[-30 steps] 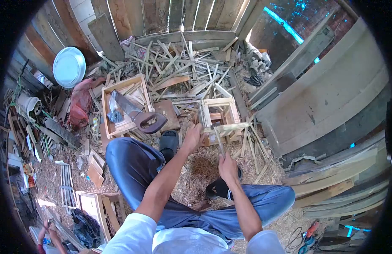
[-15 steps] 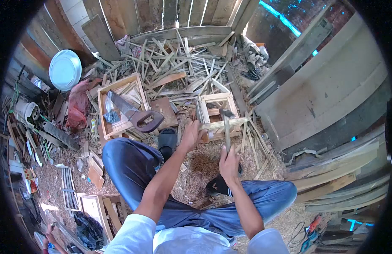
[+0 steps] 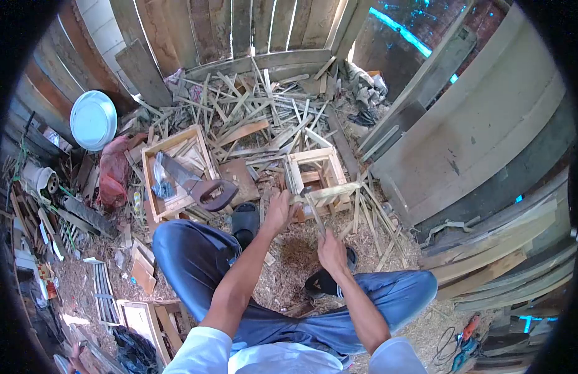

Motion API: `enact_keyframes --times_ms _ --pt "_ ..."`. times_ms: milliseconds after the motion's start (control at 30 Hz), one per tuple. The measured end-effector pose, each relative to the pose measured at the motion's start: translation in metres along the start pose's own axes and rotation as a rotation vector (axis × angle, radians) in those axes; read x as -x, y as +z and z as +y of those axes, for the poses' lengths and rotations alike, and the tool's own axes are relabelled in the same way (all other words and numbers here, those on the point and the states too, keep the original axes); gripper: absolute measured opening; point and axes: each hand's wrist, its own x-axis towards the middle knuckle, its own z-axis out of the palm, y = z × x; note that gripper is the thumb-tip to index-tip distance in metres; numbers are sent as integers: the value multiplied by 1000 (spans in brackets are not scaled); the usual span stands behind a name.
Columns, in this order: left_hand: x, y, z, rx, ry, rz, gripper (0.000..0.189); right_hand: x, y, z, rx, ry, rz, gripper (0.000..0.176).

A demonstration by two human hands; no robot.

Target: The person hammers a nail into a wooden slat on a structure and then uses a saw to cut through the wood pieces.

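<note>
My left hand [image 3: 279, 213] is closed around the left end of a pale wooden strip [image 3: 340, 189], which lies across the near side of a small wooden frame [image 3: 311, 156]. In my right hand [image 3: 332, 252] is a hammer [image 3: 316, 217], gripped low on its handle. The hammer's head is down at the strip, right beside my left fingers. Wood shavings cover the ground under both hands, between my bent knees.
On the left, a handsaw [image 3: 205, 189] rests across a wooden box [image 3: 147, 181] holding strips and a plastic bag. Scrap sticks [image 3: 264, 103] pile up against the plank wall. A white basin [image 3: 93, 120] leans at far left. Boards [image 3: 488, 255] are stacked on the right.
The hammer has swung down and left, from above the strip's middle to the strip beside my left hand. My left hand keeps its hold. The whole view has shifted slightly.
</note>
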Motion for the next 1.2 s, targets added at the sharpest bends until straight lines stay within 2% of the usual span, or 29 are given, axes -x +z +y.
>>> enact_keyframes --times_ms 100,167,200,267,400,467,500,600,667,733,800,867,900,933,967,1000,1033,1067,1100,1133,1167,1200 --pt "4 1 3 5 -21 -12 32 10 -10 -11 -72 49 18 32" --pt "1 -3 7 21 -37 -26 31 12 0 -5 -224 -29 223 32" --pt "2 -2 5 20 -30 -28 31 11 8 3 -227 -26 228 32" --pt "2 3 -2 41 17 3 33 4 19 17 20 12 27 28" --pt "8 4 -2 30 -35 -6 35 13 -7 -4 -18 27 -5 27" --pt "2 2 2 38 -49 -15 36 11 1 1 -149 -53 191 32" --pt "2 8 -5 11 -62 -33 36 12 -6 -8 -157 62 74 36" --pt "1 2 2 62 -90 -24 37 4 16 12 6 40 -9 33" --pt "-4 -1 -5 80 -21 28 36 3 12 13 -66 73 -14 32" --pt "-1 -11 1 102 -30 -73 35 13 6 17 -124 122 -51 32" --pt "-3 -13 3 130 -62 -41 30 13 0 24 -170 205 70 36" --pt "-7 -10 -1 265 -250 52 25 14 -12 34 -153 254 87 39" --pt "-3 1 -15 275 -257 178 22 12 -8 46 -178 264 174 38" --pt "-3 0 -19 273 -252 176 22 8 -2 59 -204 273 261 37" --pt "-5 -5 -21 443 -470 92 25 1 13 82 -135 225 331 29" --pt "-6 -7 -24 609 -690 4 29 1 13 84 -140 225 333 29" --pt "-3 -2 -30 810 -778 14 30 0 13 83 -477 443 244 23" --pt "3 5 -35 803 -775 16 30 -1 13 82 -816 655 141 21" --pt "6 8 -30 956 -859 63 27 1 13 87 -1096 657 73 13" --pt "8 10 -27 1111 -941 112 25 2 17 89 -1102 654 68 13" --pt "10 10 -26 1224 -944 94 24 1 21 91 -1104 669 3 13" --pt "10 10 -23 1222 -943 94 24 1 25 96 -1103 685 -61 12"
